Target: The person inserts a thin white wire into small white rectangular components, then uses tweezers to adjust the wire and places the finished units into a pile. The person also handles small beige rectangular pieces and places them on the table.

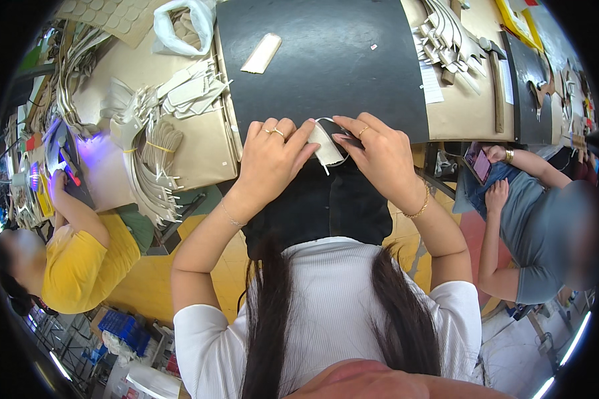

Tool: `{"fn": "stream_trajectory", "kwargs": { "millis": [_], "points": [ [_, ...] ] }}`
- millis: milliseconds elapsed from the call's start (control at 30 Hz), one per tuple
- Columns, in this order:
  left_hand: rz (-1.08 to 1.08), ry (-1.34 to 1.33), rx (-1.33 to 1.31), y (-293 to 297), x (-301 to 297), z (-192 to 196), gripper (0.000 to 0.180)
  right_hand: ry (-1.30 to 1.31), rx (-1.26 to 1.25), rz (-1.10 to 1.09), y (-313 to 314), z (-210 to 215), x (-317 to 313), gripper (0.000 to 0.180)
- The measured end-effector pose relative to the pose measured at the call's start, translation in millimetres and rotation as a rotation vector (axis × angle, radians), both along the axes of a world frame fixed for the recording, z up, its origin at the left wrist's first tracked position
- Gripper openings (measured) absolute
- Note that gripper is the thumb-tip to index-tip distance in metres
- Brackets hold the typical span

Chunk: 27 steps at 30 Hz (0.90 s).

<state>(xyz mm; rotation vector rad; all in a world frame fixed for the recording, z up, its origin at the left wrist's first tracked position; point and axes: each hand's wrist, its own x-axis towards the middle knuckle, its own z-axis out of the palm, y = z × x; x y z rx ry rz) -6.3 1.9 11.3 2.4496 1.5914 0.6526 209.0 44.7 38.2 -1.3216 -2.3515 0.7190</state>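
Note:
At the near edge of a black work mat (326, 60), both hands meet around a small cream leather piece (324, 147). My left hand (276, 156) pinches this piece along its left side, with fingers and thumb closed on it. A thin white strip (345, 158) curves around the piece, and a narrow tail hangs from its lower end. My right hand (378, 156) has its fingertips closed on the curve of this strip, though the exact grip is partly hidden. Farther off on the mat lies another cream leather piece (262, 53), flat and apart from both hands.
Stacked cream pieces (192, 90) and bundled strips (160, 146) cover the left side. Behind them stands a white plastic bag (185, 30). To the right are more curved strips (446, 40) and a hammer (496, 86). People sit at left and right, one holding a phone (478, 163).

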Motion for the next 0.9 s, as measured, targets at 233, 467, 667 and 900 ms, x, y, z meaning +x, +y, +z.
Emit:
{"fn": "stream_trajectory", "kwargs": {
  "millis": [233, 467, 667, 900],
  "points": [
    [-0.002, -0.001, 0.026, -1, 0, -1, 0.033, 0.081, -0.161, -0.118, -11, 0, 3, 0.031],
    [-0.007, 0.01, 0.047, -2, 1, -3, 0.032, 0.244, -0.291, -0.191, 15, -10, -12, 0.023],
    [0.039, 0.016, 0.071, -4, 2, -5, 0.033, 0.169, -0.274, -0.105, 8, 1, -4, 0.016],
    [0.069, 0.044, 0.062, -5, 4, -2, 0.033, 0.034, -0.019, 0.019, -18, -6, -3, 0.043]
  ]
}}
